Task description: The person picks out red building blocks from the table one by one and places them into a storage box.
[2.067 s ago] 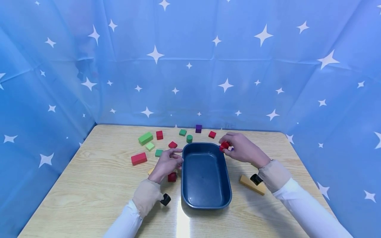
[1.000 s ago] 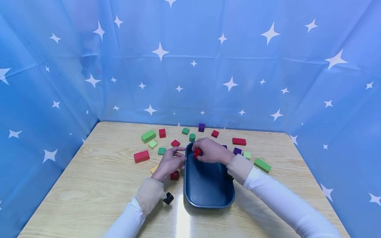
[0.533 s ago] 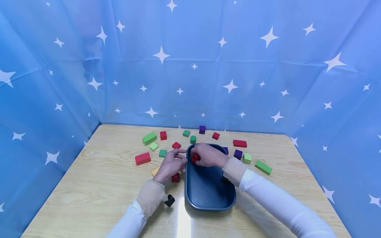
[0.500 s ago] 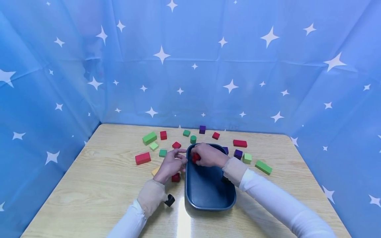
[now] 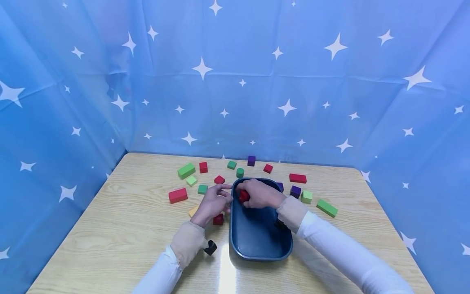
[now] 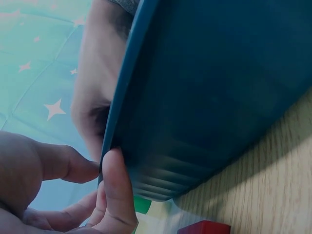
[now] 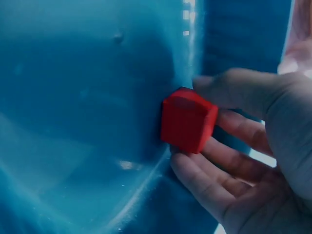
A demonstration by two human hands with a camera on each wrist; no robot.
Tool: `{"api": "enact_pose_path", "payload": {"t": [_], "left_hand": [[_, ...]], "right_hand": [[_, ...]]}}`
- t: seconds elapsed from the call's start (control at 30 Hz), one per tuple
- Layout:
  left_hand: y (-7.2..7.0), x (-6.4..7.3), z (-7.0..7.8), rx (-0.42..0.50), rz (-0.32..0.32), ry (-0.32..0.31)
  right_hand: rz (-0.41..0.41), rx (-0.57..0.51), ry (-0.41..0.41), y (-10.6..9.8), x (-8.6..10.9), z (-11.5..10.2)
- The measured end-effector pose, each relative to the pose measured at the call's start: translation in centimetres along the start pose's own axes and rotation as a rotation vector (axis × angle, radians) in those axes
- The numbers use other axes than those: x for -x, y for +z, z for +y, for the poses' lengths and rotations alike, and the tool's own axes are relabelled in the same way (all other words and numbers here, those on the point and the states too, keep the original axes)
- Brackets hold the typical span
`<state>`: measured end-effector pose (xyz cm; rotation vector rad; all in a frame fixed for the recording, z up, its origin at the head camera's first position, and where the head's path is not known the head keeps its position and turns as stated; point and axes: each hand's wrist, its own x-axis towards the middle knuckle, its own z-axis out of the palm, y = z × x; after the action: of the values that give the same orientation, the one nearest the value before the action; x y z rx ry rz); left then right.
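Note:
My right hand (image 5: 258,194) reaches into a dark blue plastic tub (image 5: 260,253), near its far left corner. Thumb and fingers pinch a small red block (image 7: 185,122) with a peaked outline, low by the tub's inner wall in the right wrist view. My left hand (image 5: 214,202) is at the tub's left side. In the left wrist view its thumb and a finger (image 6: 117,180) pinch the rim of the tub, the finger lying on the outer wall. Just beside this hand lie a dark red block (image 5: 218,219) and a partly covered yellow block (image 5: 193,211).
Several loose blocks lie around the tub on the wooden table (image 5: 110,237): a long red block (image 5: 178,195), a green block (image 5: 186,170), a green cylinder (image 5: 240,172), a purple cube (image 5: 295,191) and a long green block (image 5: 327,208). A starry blue curtain (image 5: 235,81) hangs behind.
My right hand has carried the red block from the tub's far right corner leftward, down into its far left corner. Blocks right of the tub came into view. My left hand has stayed at the rim.

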<state>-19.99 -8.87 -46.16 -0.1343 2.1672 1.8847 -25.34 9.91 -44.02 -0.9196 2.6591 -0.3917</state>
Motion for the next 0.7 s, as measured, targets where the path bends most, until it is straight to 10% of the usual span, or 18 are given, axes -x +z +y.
{"api": "enact_pose_path", "payload": {"t": [0.7], "left_hand": [[0.2, -0.1, 0.0, -0.015, 0.006, -0.020]], "right_hand": [[-0.018, -0.036, 0.005, -2.0, 3.8, 0.2]]}}
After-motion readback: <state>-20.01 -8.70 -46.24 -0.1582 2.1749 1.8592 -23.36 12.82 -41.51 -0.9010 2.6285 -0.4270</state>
